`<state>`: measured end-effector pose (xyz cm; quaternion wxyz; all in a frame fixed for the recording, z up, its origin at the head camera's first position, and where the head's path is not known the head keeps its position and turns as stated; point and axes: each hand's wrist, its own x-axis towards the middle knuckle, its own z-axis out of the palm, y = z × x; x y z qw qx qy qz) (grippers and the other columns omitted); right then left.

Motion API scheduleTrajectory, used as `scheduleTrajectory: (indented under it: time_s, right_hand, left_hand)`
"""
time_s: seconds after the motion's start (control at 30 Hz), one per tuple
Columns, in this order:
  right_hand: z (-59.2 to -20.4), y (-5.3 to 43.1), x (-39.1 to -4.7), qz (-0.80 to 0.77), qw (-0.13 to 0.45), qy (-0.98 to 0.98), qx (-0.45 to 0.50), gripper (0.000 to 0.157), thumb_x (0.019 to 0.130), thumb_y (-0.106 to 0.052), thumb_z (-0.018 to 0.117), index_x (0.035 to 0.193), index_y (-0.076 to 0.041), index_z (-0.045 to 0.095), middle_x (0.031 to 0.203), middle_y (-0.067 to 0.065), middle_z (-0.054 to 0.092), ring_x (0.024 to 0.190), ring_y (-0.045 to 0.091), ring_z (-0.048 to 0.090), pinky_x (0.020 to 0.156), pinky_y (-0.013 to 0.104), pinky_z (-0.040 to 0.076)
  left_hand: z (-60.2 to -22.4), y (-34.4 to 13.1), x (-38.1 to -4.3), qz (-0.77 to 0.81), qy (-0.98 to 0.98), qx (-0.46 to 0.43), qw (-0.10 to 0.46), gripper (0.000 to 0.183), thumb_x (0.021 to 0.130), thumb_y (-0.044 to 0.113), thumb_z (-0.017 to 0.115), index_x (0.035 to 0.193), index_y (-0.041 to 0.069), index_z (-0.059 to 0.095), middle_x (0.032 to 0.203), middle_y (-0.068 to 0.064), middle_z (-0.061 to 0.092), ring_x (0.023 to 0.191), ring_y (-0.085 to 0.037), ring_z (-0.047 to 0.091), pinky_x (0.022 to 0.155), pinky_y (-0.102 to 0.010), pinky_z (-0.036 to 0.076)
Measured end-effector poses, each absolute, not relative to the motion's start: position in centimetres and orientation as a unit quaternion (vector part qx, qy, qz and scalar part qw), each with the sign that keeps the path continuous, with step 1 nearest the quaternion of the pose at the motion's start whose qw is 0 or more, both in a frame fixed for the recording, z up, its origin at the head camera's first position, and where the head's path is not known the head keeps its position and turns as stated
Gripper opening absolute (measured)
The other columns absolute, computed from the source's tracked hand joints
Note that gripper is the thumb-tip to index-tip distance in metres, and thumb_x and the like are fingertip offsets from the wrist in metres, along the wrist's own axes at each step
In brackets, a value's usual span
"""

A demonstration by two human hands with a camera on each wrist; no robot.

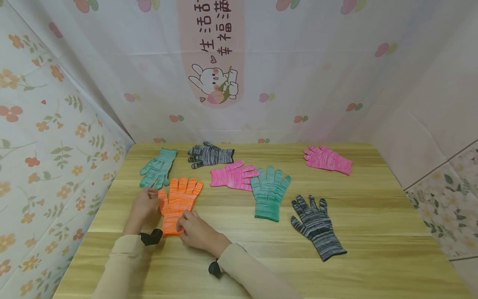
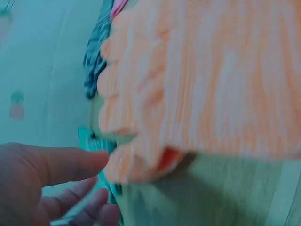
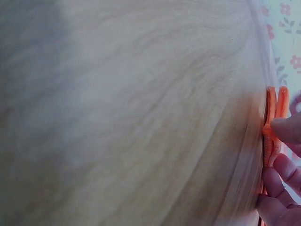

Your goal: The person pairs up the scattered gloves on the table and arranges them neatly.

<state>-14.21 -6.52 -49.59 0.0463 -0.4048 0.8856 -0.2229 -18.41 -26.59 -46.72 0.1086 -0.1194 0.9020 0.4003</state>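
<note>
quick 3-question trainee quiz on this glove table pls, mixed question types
1. True or false: both hands touch the orange glove.
2. Which glove lies nearest the right hand, apart from the orange one? A) gray striped by the far wall B) green glove mid-table C) pink at far right
3. Fill in: the left hand is at the orange glove's ____ side.

Key:
1. True, left at its edge, right at the cuff.
2. B
3. Thumb

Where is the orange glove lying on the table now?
In the head view, the orange glove lies at the table's front left, between both hands, with a teal glove just behind it.
</note>
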Motion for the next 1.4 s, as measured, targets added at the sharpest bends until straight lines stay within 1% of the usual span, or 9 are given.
scheduleTrajectory:
  time_s: [0.2, 0.27, 0.4, 0.53, 0.8, 1.0, 1.23, 1.3, 1.4]
  right_hand:
    - [-49.6, -6.5, -14.3, -0.222, 0.041, 0.885, -0.407, 0.008, 0.082, -0.015, 0.067, 0.087, -0.017, 0.061, 0.087, -0.005, 0.046, 0.080, 0.009, 0.039, 0.070, 0.011, 0.032]
    - [-49.6, -6.5, -14.3, -0.221, 0.037, 0.885, -0.408, 0.009, 0.081, -0.015, 0.068, 0.086, -0.017, 0.061, 0.087, -0.005, 0.047, 0.080, 0.009, 0.039, 0.070, 0.011, 0.032]
    - [-49.7, -6.6, -14.3, -0.220, 0.038, 0.885, -0.410, 0.010, 0.080, -0.015, 0.068, 0.086, -0.018, 0.062, 0.089, -0.006, 0.048, 0.080, 0.009, 0.040, 0.070, 0.011, 0.032]
    - [-49.7, -6.7, -14.3, -0.215, 0.046, 0.887, -0.406, 0.010, 0.080, -0.016, 0.068, 0.087, -0.019, 0.062, 0.090, -0.007, 0.048, 0.081, 0.008, 0.039, 0.069, 0.010, 0.032]
    - [-49.5, -6.6, -14.6, -0.224, 0.070, 0.888, -0.396, 0.009, 0.080, -0.017, 0.069, 0.086, -0.019, 0.063, 0.089, -0.007, 0.049, 0.079, 0.008, 0.038, 0.067, 0.011, 0.031]
    - [-49.5, -6.5, -14.8, -0.245, 0.075, 0.879, -0.402, 0.008, 0.080, -0.017, 0.068, 0.086, -0.017, 0.064, 0.087, -0.007, 0.050, 0.079, 0.006, 0.040, 0.066, 0.010, 0.032]
    - [-49.7, -6.5, -15.1, -0.281, 0.072, 0.867, -0.405, 0.005, 0.084, -0.012, 0.063, 0.087, -0.014, 0.066, 0.087, -0.004, 0.055, 0.082, 0.006, 0.047, 0.072, 0.009, 0.038]
    - [-49.7, -6.4, -15.1, -0.288, 0.070, 0.865, -0.404, 0.006, 0.085, -0.012, 0.062, 0.088, -0.013, 0.066, 0.088, -0.004, 0.054, 0.082, 0.005, 0.048, 0.073, 0.008, 0.038]
    - [-49.8, -6.4, -15.1, -0.291, 0.069, 0.866, -0.400, 0.010, 0.086, -0.012, 0.061, 0.094, -0.011, 0.067, 0.091, -0.003, 0.052, 0.082, 0.005, 0.049, 0.074, 0.008, 0.040]
  left_hand:
    - [-46.8, -23.8, -18.9, 0.298, 0.954, -0.025, 0.028, 0.026, 0.085, 0.004, 0.057, 0.108, -0.008, 0.062, 0.104, -0.026, 0.057, 0.087, -0.034, 0.056, 0.071, -0.043, 0.048]
    - [-47.0, -23.2, -18.9, 0.258, 0.966, -0.011, 0.023, 0.028, 0.084, 0.004, 0.058, 0.110, -0.007, 0.062, 0.110, -0.027, 0.055, 0.088, -0.036, 0.056, 0.070, -0.044, 0.049]
    - [-47.6, -22.6, -18.8, 0.183, 0.983, 0.008, 0.022, 0.037, 0.084, 0.008, 0.062, 0.117, -0.008, 0.059, 0.121, -0.028, 0.053, 0.103, -0.044, 0.053, 0.081, -0.049, 0.049]
    - [-47.9, -22.4, -18.7, 0.133, 0.990, 0.019, 0.033, 0.045, 0.084, 0.013, 0.066, 0.122, -0.009, 0.055, 0.126, -0.026, 0.052, 0.113, -0.046, 0.048, 0.089, -0.051, 0.046]
    - [-47.8, -22.4, -19.0, 0.105, 0.990, 0.034, 0.085, 0.057, 0.090, 0.019, 0.060, 0.134, -0.011, 0.040, 0.139, -0.028, 0.038, 0.124, -0.049, 0.036, 0.099, -0.054, 0.038]
    - [-47.3, -22.8, -19.6, 0.144, 0.979, 0.038, 0.139, 0.066, 0.090, 0.015, 0.057, 0.142, -0.009, 0.025, 0.148, -0.030, 0.019, 0.127, -0.056, 0.025, 0.096, -0.058, 0.038]
    - [-47.3, -23.3, -20.6, 0.148, 0.969, 0.081, 0.179, 0.069, 0.089, 0.012, 0.058, 0.143, -0.008, 0.022, 0.151, -0.027, 0.015, 0.133, -0.051, 0.019, 0.107, -0.061, 0.019]
    - [-47.2, -23.5, -20.9, 0.164, 0.965, 0.086, 0.187, 0.069, 0.087, 0.011, 0.060, 0.142, -0.010, 0.024, 0.150, -0.028, 0.016, 0.132, -0.052, 0.022, 0.105, -0.061, 0.023]
    - [-47.0, -23.7, -21.5, 0.213, 0.958, 0.063, 0.183, 0.063, 0.083, 0.004, 0.059, 0.139, -0.010, 0.031, 0.147, -0.030, 0.020, 0.128, -0.052, 0.028, 0.094, -0.056, 0.038]
